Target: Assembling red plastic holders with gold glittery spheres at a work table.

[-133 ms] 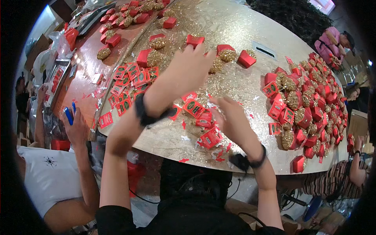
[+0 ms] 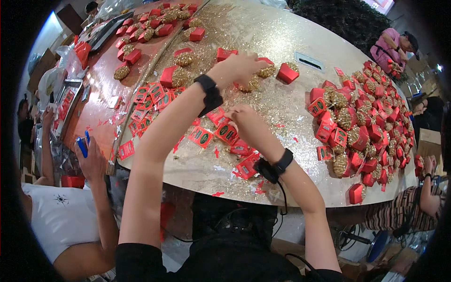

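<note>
My left hand [image 2: 237,69] is stretched out with its fingers apart, over a red and gold ornament [image 2: 250,85] that it partly covers. It seems to hold nothing. My right hand [image 2: 251,124] has its fingers bent together at the edge of the red printed cards [image 2: 201,136]; whatever lies between its fingertips is hidden. Other ornaments, each with a red block-like base and a glittery gold body, stand around my left hand: one [image 2: 288,73] to its right and another [image 2: 173,76] to its left. A second heap of red cards [image 2: 157,97] lies left of my left forearm.
A large pile of ornaments [image 2: 366,124] covers the right of the pale table [image 2: 277,183], with more at the far left. Gold glitter and red scraps are strewn about. A co-worker's hand [image 2: 91,157] holds a blue tool at left. A slotted plate [image 2: 309,61] is set in the tabletop.
My left hand has turned and stretched to the right over the ornament. My right hand has moved left toward the red cards, and its fingers have drawn together.
</note>
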`<action>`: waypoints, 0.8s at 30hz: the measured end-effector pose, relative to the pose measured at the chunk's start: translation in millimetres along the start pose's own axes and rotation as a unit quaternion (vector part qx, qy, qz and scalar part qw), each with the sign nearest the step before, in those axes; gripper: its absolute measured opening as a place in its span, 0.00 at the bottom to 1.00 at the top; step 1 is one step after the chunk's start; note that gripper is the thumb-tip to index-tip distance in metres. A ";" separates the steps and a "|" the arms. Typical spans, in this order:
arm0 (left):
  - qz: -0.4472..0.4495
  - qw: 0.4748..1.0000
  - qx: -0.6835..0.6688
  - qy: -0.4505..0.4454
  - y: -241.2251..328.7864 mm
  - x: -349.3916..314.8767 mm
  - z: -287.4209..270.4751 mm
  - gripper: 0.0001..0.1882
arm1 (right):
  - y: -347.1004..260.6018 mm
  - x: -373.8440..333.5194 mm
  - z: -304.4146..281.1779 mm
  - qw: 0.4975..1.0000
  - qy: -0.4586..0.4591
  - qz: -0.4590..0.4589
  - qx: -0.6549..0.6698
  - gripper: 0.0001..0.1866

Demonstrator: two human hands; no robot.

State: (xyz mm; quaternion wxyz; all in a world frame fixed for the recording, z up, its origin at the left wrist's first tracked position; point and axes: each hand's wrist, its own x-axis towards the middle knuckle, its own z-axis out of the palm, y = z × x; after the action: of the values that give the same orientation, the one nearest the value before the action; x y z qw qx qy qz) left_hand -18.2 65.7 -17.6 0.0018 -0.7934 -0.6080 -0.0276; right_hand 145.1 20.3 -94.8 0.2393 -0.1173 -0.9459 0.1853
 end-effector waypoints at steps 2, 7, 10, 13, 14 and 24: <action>-0.006 0.999 -0.028 -0.031 -13.2 13.4 21.1 0.45 | -0.1 4.3 1.1 0.996 -0.059 0.025 -0.054 0.09; 0.006 0.989 -0.148 -0.017 -42.9 8.7 53.6 0.41 | -12.5 -7.3 -18.1 0.993 -0.072 0.089 0.021 0.11; -0.056 0.977 -0.181 0.100 7.7 -24.1 17.9 0.36 | -11.9 -29.5 -52.0 0.911 -0.045 0.245 0.328 0.11; -0.145 0.925 -0.278 0.216 43.2 -75.1 -7.9 0.34 | -13.9 -61.1 -71.8 0.644 0.033 0.342 0.683 0.09; -0.185 0.913 -0.304 0.199 59.5 -98.0 -22.9 0.33 | -22.3 -69.8 -77.6 0.591 0.116 0.346 0.719 0.08; -0.209 0.843 -0.396 0.298 177.8 -186.9 20.4 0.39 | -80.7 -117.2 -31.6 0.553 0.369 0.232 0.710 0.09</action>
State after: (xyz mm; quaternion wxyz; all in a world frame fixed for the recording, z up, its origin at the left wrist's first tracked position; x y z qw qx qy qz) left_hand 105.7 -160.3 -41.0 -0.1368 -0.5346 -0.6667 -0.5010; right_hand 250.6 -79.7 -84.1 0.5217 -0.1823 -0.2757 0.7865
